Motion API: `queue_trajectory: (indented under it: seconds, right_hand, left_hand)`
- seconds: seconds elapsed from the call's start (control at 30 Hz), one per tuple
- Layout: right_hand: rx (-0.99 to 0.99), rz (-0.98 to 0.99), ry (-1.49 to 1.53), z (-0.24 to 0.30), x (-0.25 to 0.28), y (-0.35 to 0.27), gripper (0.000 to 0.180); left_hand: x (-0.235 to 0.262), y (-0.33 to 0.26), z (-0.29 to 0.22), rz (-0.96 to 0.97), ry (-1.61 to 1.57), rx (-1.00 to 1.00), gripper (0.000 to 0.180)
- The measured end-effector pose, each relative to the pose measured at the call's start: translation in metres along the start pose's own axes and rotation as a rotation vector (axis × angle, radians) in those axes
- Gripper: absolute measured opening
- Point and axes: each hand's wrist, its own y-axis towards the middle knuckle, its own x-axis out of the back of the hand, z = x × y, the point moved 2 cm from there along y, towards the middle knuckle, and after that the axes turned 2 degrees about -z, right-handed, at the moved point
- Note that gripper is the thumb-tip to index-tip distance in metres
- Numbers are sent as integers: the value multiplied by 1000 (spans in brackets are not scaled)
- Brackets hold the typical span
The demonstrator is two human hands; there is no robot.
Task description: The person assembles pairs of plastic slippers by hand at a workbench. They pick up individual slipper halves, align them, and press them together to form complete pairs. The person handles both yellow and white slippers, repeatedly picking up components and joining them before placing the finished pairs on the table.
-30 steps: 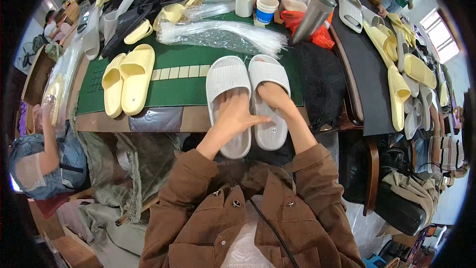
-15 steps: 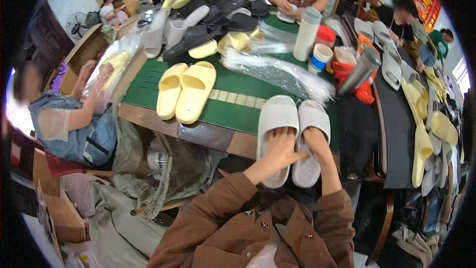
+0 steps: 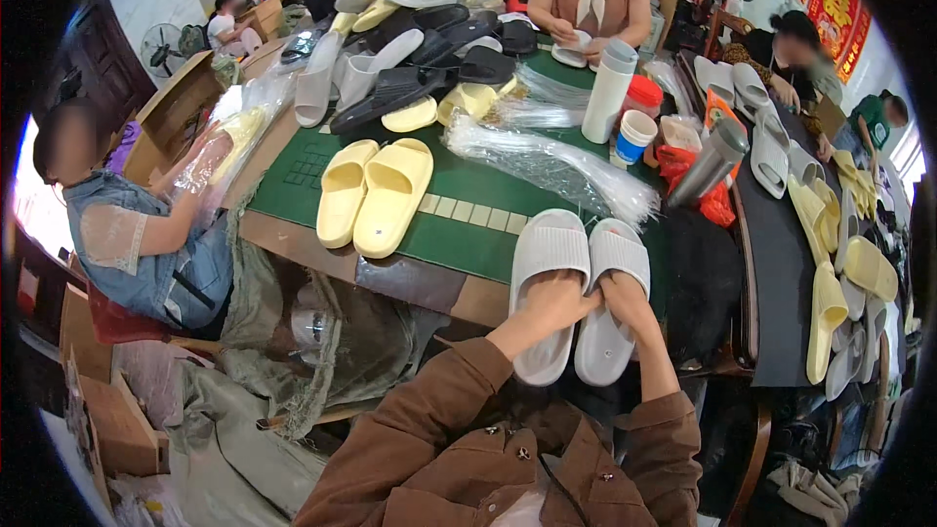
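Observation:
A pair of light grey slippers lies side by side at the near edge of the green-topped table (image 3: 293, 176), heels jutting toward me. My left hand (image 3: 549, 304) reaches under the ribbed strap of the left grey slipper (image 3: 549, 252), its thumb pointing toward the other one. Inside the right grey slipper (image 3: 621, 259) is my right hand (image 3: 628, 301), gripping it under the strap. The straps hide most of the fingertips of both hands. To the left stands a pair of pale yellow slippers (image 3: 392, 197), toes pointing away.
Clear plastic bags (image 3: 556, 166) lie beyond the slippers. A white tumbler (image 3: 609, 93), a paper cup (image 3: 634, 137) and a steel flask (image 3: 708, 161) stand at the right. Mixed slippers (image 3: 420, 68) are heaped at the back. One person (image 3: 146, 224) sits at left, another (image 3: 590, 0) across.
Both hands have slid a little deeper under the straps, and the left thumb has drawn in toward the right slipper. The whole view has shifted slightly; the slippers stay side by side.

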Motion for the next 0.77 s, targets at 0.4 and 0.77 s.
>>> queue_trajectory:
  seconds: [0.4,0.77]
  right_hand:
    - [265,-222,137,51,48,-45,22]
    - [66,-206,227,23,37,95,56]
  left_hand:
    - [11,1,-13,275,-19,156,62]
    - [5,2,-8,117,137,67,63]
